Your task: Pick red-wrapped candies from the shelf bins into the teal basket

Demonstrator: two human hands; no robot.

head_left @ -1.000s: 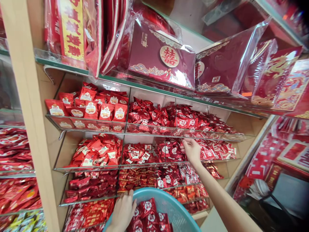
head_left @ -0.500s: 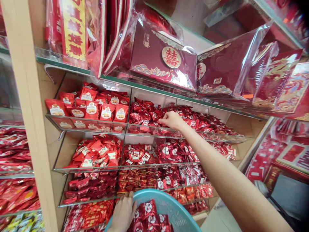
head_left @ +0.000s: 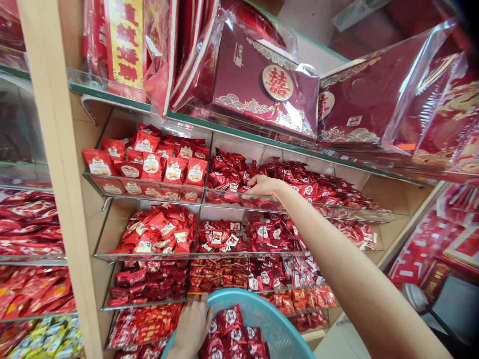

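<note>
From my remote view, my left hand point(head_left: 192, 323) grips the rim of a blue basket point(head_left: 277, 310) low in front. My right hand point(head_left: 262, 186) is among red packets point(head_left: 226, 174) in an upper shelf compartment; I cannot tell whether it grasps one. A pile of dark-red packets point(head_left: 235, 333) is already in the basket; plenty are still shelved.

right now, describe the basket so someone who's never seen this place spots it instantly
Start at the big shelving lined with red packets, then look to the bottom middle of the view. There, the left hand holds the rim of a rounded basket with dark red packets inside. Its light blue colour sets it apart from the clear-fronted shelf compartments behind it.
</note>
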